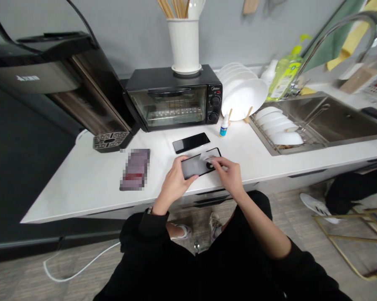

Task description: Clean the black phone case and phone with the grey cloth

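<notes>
Head view showed a flat rectangular phone with a pale grey screen (194, 166), its edges black and its corners rounded; it was tilted so that its right end sat farther from the body, and a dark round patch showed near that end; a thin whitish piece of soft-looking material (207, 155) overlapped the same end, too blurred to tell whether it was film or tissue.

Beyond it, a white tapered pot (184, 44) held pale wooden sticks (175, 8) and a white utensil (195, 8); the pot stood on a black glass-fronted toaster oven (178, 85), inside which a metal wire rack (172, 113) was visible; to the right, a rectangular stainless-steel sink (342, 121) carried a metal wire drainer (307, 136) with white bowls (284, 129) leaning in a row; a small white bottle with a blue label (224, 126) stood upright near the oven.

The phone was over the front part of the white countertop (81, 179), between the two hands, just nearer the body than a slim black phone with a silvery edge (191, 143); whether it touched the counter could not be told; the left hand (175, 177) grasped its left end, thumb along the near edge and fingers at the far edge; the right hand (229, 172) pinched the whitish piece in its fingertips, over the phone's right end.
</notes>
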Demonstrator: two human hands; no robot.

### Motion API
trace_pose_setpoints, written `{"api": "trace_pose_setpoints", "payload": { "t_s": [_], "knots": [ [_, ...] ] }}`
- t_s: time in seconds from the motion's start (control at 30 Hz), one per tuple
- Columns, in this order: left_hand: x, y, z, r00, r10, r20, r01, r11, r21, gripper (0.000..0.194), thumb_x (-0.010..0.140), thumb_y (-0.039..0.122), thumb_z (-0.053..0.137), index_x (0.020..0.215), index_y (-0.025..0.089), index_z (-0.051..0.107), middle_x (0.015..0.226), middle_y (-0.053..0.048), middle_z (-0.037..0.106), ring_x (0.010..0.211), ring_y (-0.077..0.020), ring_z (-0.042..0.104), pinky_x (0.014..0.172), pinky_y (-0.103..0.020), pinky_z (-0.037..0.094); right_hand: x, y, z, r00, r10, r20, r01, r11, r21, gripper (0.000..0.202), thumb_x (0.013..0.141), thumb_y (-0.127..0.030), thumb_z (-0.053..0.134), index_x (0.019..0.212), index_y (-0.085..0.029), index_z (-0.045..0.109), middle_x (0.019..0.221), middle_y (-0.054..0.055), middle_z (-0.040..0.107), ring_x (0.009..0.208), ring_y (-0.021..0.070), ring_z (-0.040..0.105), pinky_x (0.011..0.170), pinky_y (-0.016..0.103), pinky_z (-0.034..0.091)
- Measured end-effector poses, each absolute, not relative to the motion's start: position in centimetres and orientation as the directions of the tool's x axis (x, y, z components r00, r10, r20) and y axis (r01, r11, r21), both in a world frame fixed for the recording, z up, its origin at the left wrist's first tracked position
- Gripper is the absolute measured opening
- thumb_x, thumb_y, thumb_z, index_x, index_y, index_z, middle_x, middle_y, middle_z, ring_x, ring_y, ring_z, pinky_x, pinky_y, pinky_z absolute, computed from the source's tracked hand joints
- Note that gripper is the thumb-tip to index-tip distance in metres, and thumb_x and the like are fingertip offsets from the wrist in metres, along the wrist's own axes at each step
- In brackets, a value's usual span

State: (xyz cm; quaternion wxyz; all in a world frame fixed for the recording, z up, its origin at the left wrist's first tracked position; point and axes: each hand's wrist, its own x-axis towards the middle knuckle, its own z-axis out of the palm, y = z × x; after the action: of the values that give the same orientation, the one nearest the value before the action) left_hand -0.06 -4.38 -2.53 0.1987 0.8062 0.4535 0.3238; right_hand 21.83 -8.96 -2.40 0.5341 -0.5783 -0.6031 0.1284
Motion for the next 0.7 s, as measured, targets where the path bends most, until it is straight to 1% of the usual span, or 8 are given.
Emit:
{"api": "trace_pose_setpoints", "payload": {
  "t_s": [0.1,0.17,0.23,0.33,0.47,0.57,0.63,0.7],
  "knots": [
    [-0.3,-5.1,-2.2,0.273,0.902,0.336,0.534,-0.432,0.727,0.034,0.095,0.026,0.067,0.128,0.021,0.059,0.114,-0.005,0.076,0.097,-0.0205,0.075,0.087,-0.03,0.057,22.3,-9.3,-0.9,0.553,0.596,0.582,0.484,0.339,-0.807,0.024,0.104,-0.036,0.062,0.108,-0.021,0.08,0.112,0.007,0.083,0.114,0.026,0.077,0.105,0.043,0.059],
    [-0.3,-5.6,-2.1,0.274,0.893,0.358,0.512,-0.451,0.732,0.024,0.098,0.029,0.066,0.121,0.023,0.068,0.107,-0.002,0.08,0.088,-0.0182,0.076,0.081,-0.026,0.056,22.2,-9.3,-0.3,0.586,0.504,0.635,0.503,0.388,-0.772,0.023,0.105,-0.034,0.061,0.112,-0.021,0.079,0.116,0.007,0.082,0.12,0.0259,0.075,0.11,0.046,0.056],
    [-0.3,-5.9,-2.1,0.297,0.877,0.378,0.503,-0.48,0.719,0.019,0.099,0.032,0.065,0.113,0.023,0.075,0.103,-0.002,0.082,0.083,-0.0174,0.076,0.078,-0.024,0.055,21.9,-8.9,-0.3,0.487,0.533,0.692,0.536,0.444,-0.718,0.021,0.106,-0.031,0.06,0.113,-0.022,0.077,0.122,0.008,0.08,0.124,0.0254,0.073,0.112,0.047,0.055],
    [-0.1,-5.9,-2.1,0.315,0.88,0.355,0.522,-0.473,0.709,0.02,0.099,0.033,0.066,0.106,0.02,0.079,0.092,-0.002,0.083,0.073,-0.0168,0.074,0.071,-0.024,0.052,20.8,-8.2,-1.0,0.199,0.646,0.737,0.631,0.491,-0.601,0.023,0.108,-0.026,0.053,0.117,-0.024,0.075,0.132,0.007,0.077,0.136,0.0248,0.065,0.116,0.048,0.052],
    [-0.1,-5.4,-2.2,0.337,0.877,0.343,0.563,-0.479,0.673,0.024,0.101,0.031,0.061,0.101,0.016,0.08,0.083,-0.004,0.081,0.067,-0.0168,0.071,0.064,-0.024,0.048,17.6,-9.0,-1.9,-0.054,0.749,0.66,0.794,0.433,-0.426,0.039,0.111,-0.025,0.039,0.144,-0.021,0.061,0.154,0.008,0.062,0.156,0.0261,0.042,0.126,0.056,0.039],
    [-0.5,-5.1,-2.6,0.368,0.872,0.323,0.647,-0.489,0.585,0.025,0.096,0.022,0.061,0.076,0.015,0.076,0.065,-0.005,0.074,0.057,-0.0175,0.066,0.058,-0.025,0.044,15.6,-10.5,-2.1,-0.289,0.768,0.571,0.824,0.504,-0.261,0.052,0.111,-0.032,0.04,0.16,-0.015,0.043,0.165,0.011,0.048,0.162,0.0276,0.029,0.132,0.056,0.027],
    [-0.6,-5.0,-2.9,0.384,0.87,0.31,0.673,-0.494,0.551,0.027,0.092,0.018,0.063,0.066,0.016,0.072,0.058,-0.006,0.07,0.053,-0.0184,0.064,0.057,-0.027,0.044,15.8,-10.8,-2.0,-0.415,0.738,0.532,0.795,0.578,-0.182,0.057,0.11,-0.037,0.042,0.162,-0.014,0.04,0.164,0.011,0.05,0.162,0.0277,0.03,0.133,0.054,0.025],
    [-0.6,-5.2,-3.0,0.384,0.858,0.339,0.637,-0.513,0.575,0.022,0.095,0.021,0.063,0.079,0.016,0.078,0.07,-0.007,0.077,0.061,-0.0198,0.07,0.063,-0.027,0.05,17.5,-10.2,-2.0,-0.411,0.744,0.527,0.812,0.561,-0.16,0.057,0.11,-0.041,0.044,0.161,-0.017,0.042,0.16,0.012,0.055,0.159,0.0288,0.036,0.133,0.056,0.022]
  ]
}}
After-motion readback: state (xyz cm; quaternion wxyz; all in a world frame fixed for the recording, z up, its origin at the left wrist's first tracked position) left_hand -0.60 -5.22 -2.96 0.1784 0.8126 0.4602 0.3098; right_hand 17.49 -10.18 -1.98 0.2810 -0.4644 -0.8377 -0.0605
